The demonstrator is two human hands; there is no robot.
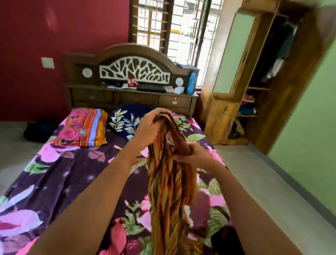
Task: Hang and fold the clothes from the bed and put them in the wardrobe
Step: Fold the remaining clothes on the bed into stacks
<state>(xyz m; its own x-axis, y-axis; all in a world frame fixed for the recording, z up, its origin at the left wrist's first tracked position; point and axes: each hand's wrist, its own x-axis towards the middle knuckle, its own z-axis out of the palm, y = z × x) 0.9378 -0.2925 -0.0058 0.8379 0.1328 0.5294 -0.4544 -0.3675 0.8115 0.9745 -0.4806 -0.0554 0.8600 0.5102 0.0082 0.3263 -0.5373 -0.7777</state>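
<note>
1. Bedroom w/ red wall (50,11) at back; floral-sheet bed (64,178) below.
2. Striped orange-brown garment (169,189) held up over bed, bunched, hanging twd near edge.
3. Left hand (148,125) gripping top end; right hand (196,156) curled round brown edge just lower, rt side.
4. Two pillows (84,127) at head end, near carved headboard (133,69).
5. Wardrobe (222,116) rt of bed, door open; clothes hanging inside, folded ones on shelves.
</note>
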